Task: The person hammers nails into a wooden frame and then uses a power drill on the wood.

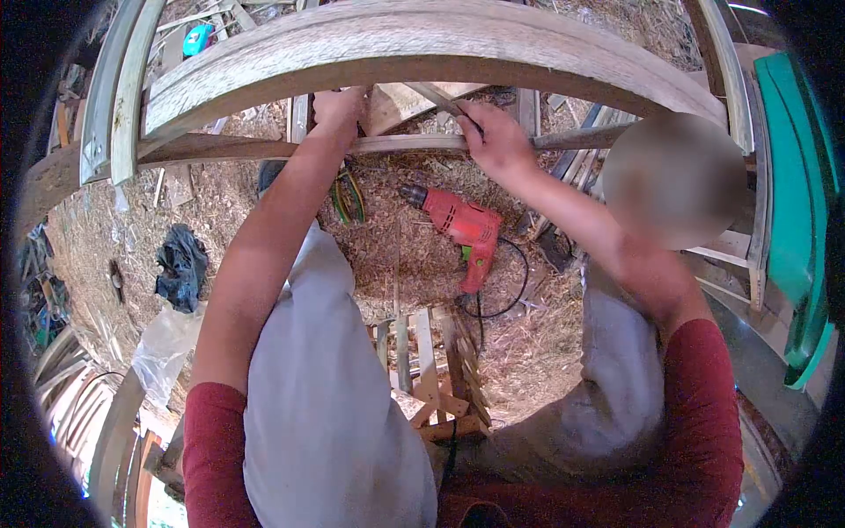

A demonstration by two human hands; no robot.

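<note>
Across the top of the head view runs a wide curved wooden board [422, 40], with a thinner wooden rail [414, 143] below it. My left hand [339, 110] is at the rail near its middle, its fingers mostly hidden behind the board's lower edge. Further right, my right hand [495, 136] is closed round a thin wooden strip [433, 95] that slants up to the left, just above the rail. On the ground between my legs lies a red drill [462, 229] with a black chuck and a cable.
Wood shavings cover the ground. Pliers [349, 197] lie left of the drill, a black plastic bag [181, 264] and a clear bag [167, 352] further left. Wooden slats [427, 352] are below the drill. A green plastic piece [797, 211] stands at the right.
</note>
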